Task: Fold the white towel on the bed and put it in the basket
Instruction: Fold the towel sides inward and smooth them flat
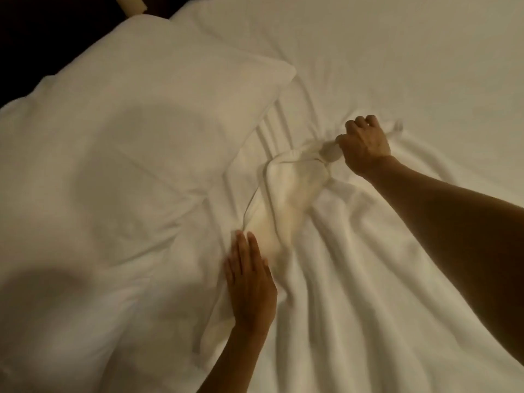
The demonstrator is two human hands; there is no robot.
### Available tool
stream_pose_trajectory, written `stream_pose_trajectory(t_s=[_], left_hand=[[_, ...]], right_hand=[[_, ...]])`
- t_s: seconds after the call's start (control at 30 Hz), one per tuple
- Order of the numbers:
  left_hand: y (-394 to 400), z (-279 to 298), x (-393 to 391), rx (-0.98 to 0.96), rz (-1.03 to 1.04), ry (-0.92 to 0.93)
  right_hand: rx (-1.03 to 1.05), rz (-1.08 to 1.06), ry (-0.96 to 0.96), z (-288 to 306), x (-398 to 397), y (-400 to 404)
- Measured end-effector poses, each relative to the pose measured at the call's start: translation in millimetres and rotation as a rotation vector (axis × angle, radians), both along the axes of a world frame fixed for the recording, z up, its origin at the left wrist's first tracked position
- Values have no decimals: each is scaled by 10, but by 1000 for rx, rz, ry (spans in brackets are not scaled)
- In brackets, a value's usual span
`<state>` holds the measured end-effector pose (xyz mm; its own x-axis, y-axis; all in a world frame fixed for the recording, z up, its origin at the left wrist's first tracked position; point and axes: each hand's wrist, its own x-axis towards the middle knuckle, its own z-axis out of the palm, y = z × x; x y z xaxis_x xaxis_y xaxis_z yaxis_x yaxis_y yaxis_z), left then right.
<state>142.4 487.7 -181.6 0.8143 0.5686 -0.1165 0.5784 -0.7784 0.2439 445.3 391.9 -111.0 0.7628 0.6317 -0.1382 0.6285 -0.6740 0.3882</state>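
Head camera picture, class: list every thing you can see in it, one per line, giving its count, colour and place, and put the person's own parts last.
towel: one, white, bunched and twisted on the bed between the two hands
pillow: one, white, on the bed at left, beside the towel
bed sheet: one, white, wrinkled around the towel, smoother at upper right
pale object: one, cream, at the top left edge past the pillow; too little shows to name it
basket: none in view
left hand: one, fingers straight, pressing flat on the near end of the towel
right hand: one, fingers curled in a grip on the far end of the towel, arm reaching in from the right
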Motion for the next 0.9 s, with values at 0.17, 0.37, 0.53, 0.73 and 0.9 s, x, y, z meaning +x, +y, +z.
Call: stream_pose_trajectory(t_s=[0.17, 0.37, 0.53, 0.73, 0.9], left_hand=[[-52, 160, -638, -71, 22, 53], [73, 314, -758, -272, 181, -45], [166, 403, -561, -478, 293, -192], [265, 494, -230, -777, 400, -195], [425, 509, -131, -1016, 432, -97]], right_hand=[[-70, -47, -15, 140, -196, -81], [-130, -103, 17, 241, -328, -61], [-135, -163, 6, 211, -453, -42], [-3, -113, 25, 69, -560, 56], [256, -260, 151, -67, -601, 142]])
